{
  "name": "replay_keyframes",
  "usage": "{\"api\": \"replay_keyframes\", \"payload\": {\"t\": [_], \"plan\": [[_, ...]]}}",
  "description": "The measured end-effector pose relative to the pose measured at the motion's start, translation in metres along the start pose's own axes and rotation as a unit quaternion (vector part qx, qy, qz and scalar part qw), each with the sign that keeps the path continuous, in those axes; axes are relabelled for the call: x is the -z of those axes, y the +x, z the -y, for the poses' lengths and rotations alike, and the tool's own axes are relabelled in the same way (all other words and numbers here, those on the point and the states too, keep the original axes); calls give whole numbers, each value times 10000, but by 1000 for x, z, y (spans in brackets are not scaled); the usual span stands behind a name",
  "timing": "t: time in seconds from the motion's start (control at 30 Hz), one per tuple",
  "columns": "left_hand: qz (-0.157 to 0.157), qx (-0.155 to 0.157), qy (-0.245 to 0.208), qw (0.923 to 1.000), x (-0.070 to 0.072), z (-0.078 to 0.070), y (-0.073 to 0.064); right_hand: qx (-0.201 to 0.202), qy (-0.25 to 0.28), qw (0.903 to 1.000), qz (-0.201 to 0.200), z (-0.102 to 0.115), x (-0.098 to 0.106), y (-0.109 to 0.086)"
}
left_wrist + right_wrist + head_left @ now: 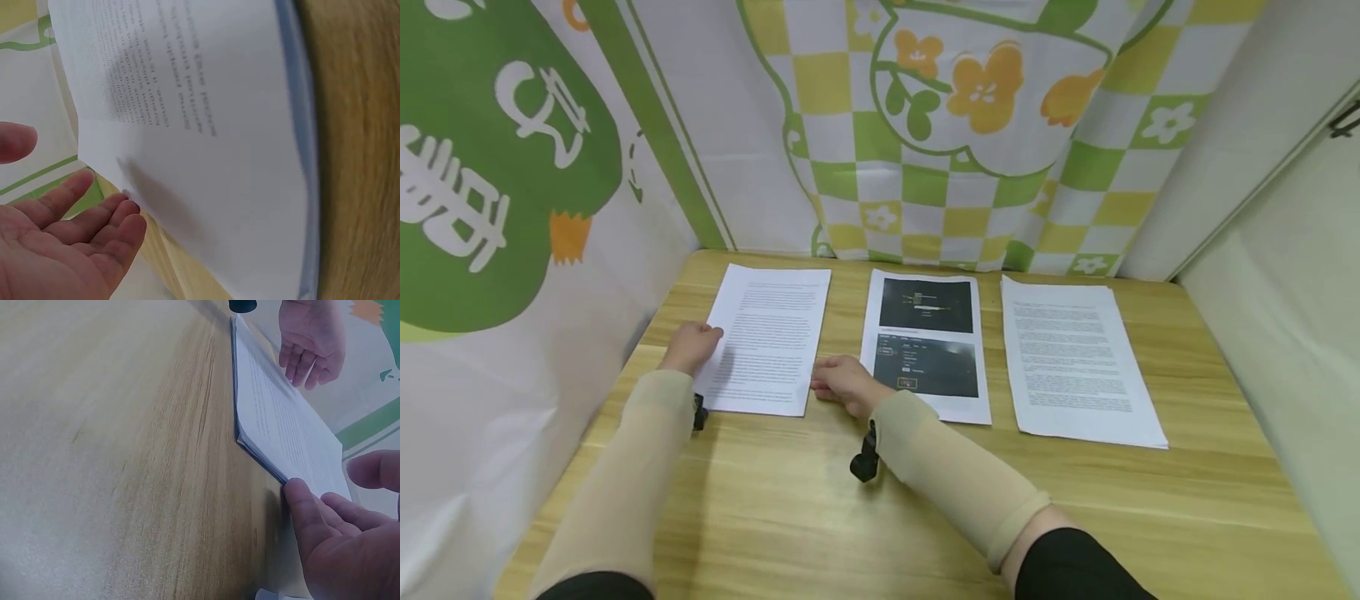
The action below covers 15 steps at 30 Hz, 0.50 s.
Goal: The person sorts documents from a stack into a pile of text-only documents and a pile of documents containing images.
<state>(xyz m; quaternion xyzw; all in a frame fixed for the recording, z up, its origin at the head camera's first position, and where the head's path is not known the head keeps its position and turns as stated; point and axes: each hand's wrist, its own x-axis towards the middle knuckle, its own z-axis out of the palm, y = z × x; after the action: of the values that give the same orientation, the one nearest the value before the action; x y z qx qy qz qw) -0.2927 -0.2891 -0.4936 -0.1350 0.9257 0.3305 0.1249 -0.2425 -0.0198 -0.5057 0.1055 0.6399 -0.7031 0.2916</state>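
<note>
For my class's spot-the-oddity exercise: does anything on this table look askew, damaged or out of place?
Nothing looks spilled or torn. The far-right paper stack is slightly untidy: its sheets look uneven at the top-left corner and lower edge rather than squared. The left stack, between the left hand and right hand, shows no visible damage.

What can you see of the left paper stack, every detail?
The left paper stack is white sheets, apparently several, the top one printed with paragraphs of small dark text, too small to read. It lies on the wood-grain table, left of the page with dark pictures. Its edges look slightly uneven in the right wrist view. The left hand touches its left edge; the right hand touches its right edge.
</note>
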Motion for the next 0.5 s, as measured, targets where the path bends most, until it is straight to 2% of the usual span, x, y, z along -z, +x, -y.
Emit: {"api": "replay_keyframes", "payload": {"t": [0.2,0.37,0.5], "plan": [[48,-310,493,9983,3,-1,-2,-23,-84,9999,58,4,1,-7],[196,-327,636,9972,6,-5,-5,-28,-209,9997,106,7,2,-11],[138,-363,661,9971,7,-8,-5,10,-250,9996,85,7,2,-13]]}}
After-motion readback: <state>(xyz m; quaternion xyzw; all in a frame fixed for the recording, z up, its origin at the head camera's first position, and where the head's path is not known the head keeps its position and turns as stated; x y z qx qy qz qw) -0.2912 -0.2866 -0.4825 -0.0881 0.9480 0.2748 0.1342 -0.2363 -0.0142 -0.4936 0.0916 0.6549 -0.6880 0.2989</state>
